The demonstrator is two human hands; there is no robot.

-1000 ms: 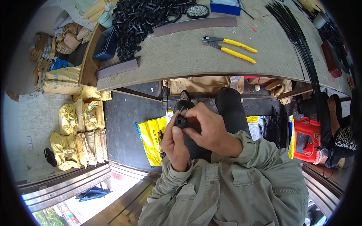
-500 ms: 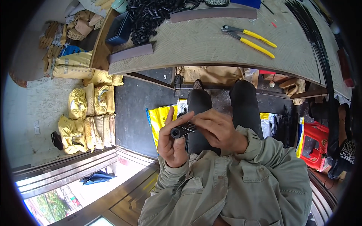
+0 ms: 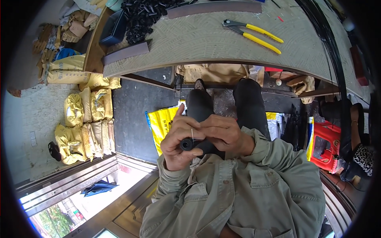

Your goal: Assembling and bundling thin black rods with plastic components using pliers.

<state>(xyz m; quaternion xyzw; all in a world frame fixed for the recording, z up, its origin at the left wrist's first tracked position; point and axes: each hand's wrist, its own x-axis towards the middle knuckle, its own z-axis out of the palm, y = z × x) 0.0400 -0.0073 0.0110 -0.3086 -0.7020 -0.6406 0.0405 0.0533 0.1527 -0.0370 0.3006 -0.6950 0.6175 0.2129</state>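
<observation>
The person's left hand point(image 3: 176, 143) is closed around a short black tube point(image 3: 186, 144), thumb below and fingers above, with the tube's round open end facing the camera. The tube is held in front of the shirt, above the lap. A thin pale pin point(image 3: 192, 133) stands upright just beside that end. The right hand point(image 3: 224, 135) meets the left with its fingertips bunched narrowly together; whether they grip anything is hidden. Beyond the knees is the workbench point(image 3: 190, 52), bearing yellow-handled cutting pliers point(image 3: 260, 42), a heap of short black tubular pieces point(image 3: 139, 23) beside a dark blue bin point(image 3: 112, 30), and, toward the right, a bundle of long black strands point(image 3: 326, 35). Yellow sacks point(image 3: 73, 111) are stacked at left; a red plastic stool point(image 3: 326, 156) stands at right, near another person's arm point(image 3: 354, 125).
</observation>
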